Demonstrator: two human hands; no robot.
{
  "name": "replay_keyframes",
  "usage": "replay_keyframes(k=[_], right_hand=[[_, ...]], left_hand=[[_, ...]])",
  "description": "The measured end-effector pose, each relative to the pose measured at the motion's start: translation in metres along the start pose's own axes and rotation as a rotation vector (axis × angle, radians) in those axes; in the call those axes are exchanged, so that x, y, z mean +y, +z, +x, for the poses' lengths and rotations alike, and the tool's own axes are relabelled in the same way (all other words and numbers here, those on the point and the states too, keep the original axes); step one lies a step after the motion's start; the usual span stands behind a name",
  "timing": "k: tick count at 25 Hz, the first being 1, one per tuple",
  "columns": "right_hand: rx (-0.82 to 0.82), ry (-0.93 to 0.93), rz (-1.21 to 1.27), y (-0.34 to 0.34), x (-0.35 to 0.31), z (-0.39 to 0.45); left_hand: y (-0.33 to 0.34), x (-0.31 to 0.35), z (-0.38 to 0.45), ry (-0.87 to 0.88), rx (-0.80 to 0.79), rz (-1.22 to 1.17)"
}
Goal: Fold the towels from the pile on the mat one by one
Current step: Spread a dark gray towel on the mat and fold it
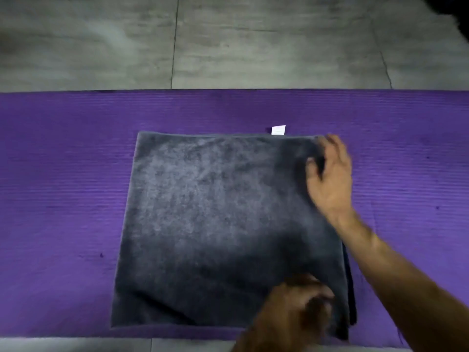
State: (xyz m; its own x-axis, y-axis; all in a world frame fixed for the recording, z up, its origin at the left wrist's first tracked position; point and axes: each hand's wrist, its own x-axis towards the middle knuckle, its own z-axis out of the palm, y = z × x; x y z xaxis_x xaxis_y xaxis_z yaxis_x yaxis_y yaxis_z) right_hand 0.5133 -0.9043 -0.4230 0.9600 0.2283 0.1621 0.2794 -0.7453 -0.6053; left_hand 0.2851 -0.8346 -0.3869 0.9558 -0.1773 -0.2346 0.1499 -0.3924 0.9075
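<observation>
A dark grey towel [215, 224] lies flat on the purple mat [63, 186], doubled over, with its layered edges showing along the right side. A white label [278, 130] sticks out at its far edge. My right hand [330, 179] is at the towel's far right corner, thumb and fingers pinching the cloth there. My left hand [297, 311] is at the near right corner, its fingers curled round the towel's edge. Both hands are blurred.
Grey concrete floor [228, 41] lies beyond the mat's far edge, and a pale strip of floor [101, 345] runs along its near edge. A dark shape [454, 13] sits at the top right corner, too cut off to identify. Bare mat extends left and right of the towel.
</observation>
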Motion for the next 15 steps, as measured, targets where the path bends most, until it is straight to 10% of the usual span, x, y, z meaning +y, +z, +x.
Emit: replay_keyframes(k=[4, 9, 15], right_hand=[[-0.202, -0.004, -0.395, 0.042, -0.007, -0.037], [-0.205, 0.008, -0.513, 0.044, 0.0, -0.032], [-0.255, 0.027, -0.567, 0.04, -0.003, -0.031]], left_hand=[[-0.139, -0.094, 0.039, -0.046, 0.548, 0.552], [-0.274, -0.164, 0.095, -0.366, 0.274, 0.913], [-0.186, -0.145, 0.005, -0.482, 0.572, 0.847]])
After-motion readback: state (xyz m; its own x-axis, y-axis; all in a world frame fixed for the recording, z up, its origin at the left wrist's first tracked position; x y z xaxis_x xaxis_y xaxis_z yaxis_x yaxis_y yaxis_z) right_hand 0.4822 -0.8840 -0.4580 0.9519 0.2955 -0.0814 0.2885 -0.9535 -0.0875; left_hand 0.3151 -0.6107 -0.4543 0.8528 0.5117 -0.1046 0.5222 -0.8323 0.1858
